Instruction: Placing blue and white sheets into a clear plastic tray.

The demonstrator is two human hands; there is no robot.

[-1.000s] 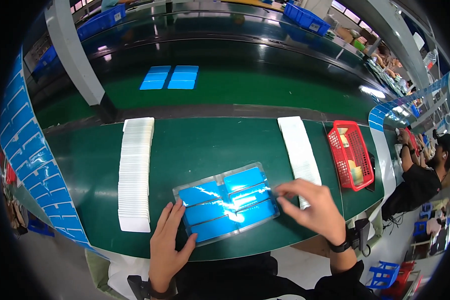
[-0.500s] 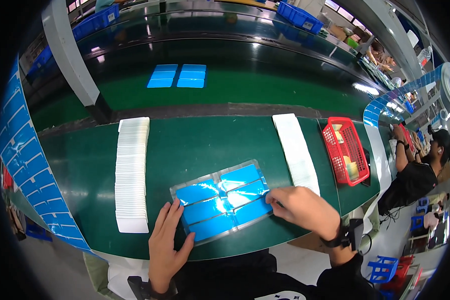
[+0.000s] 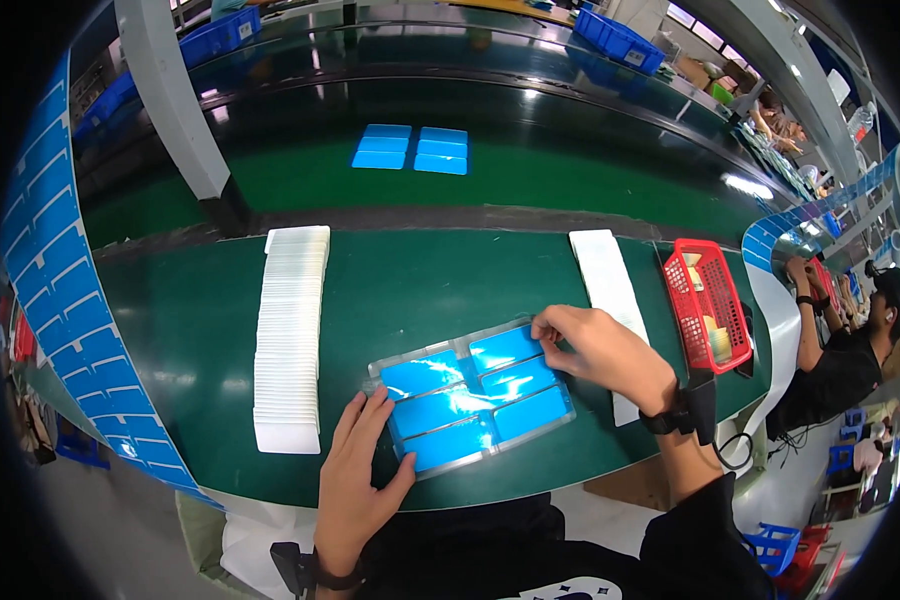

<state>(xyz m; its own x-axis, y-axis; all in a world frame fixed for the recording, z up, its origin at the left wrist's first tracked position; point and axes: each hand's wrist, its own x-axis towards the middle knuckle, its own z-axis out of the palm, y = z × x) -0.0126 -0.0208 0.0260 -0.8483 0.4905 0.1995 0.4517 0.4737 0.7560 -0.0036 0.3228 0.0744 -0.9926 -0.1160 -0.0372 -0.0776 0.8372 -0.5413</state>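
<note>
Head view: glossy six-panel blue sheet (image 3: 473,398) flat on counter (image 3: 400,290), left of red perforated basket (image 3: 678,300). Rests left hand (image 3: 355,492), with parted fingers, on edge farthest from basket; curls right hand (image 3: 602,348) at basket-side far corner, cannot tell whether gripping. Probably light, slick; hold by edges.

Green table (image 3: 420,270) with two white card rows (image 3: 290,340), blue-panelled sheet (image 3: 475,398), red basket (image 3: 680,312)

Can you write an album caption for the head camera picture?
Left hand and right hand at the edges of a shiny blue panel on a green table, red basket nearby.
</note>
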